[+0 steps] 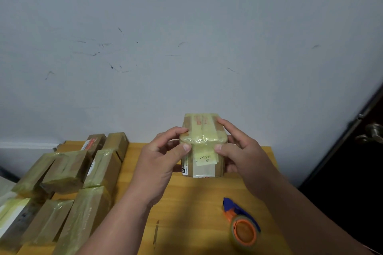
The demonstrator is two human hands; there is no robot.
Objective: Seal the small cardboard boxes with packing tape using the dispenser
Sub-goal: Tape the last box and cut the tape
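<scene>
A small cardboard box (204,141) with yellowish tape over its top and front face is held above the wooden table (196,203), near the wall. My left hand (163,161) grips its left side, thumb on the front edge and fingers over the top. My right hand (238,151) grips the right side the same way, thumb pressing the tape at the front edge. The tape dispenser (241,223), blue and orange with a roll of clear tape, lies on the table to the front right, apart from both hands.
Several taped cardboard boxes (68,182) are piled on the left part of the table. A grey wall rises behind the table. A dark door with a metal handle (371,132) stands at the right.
</scene>
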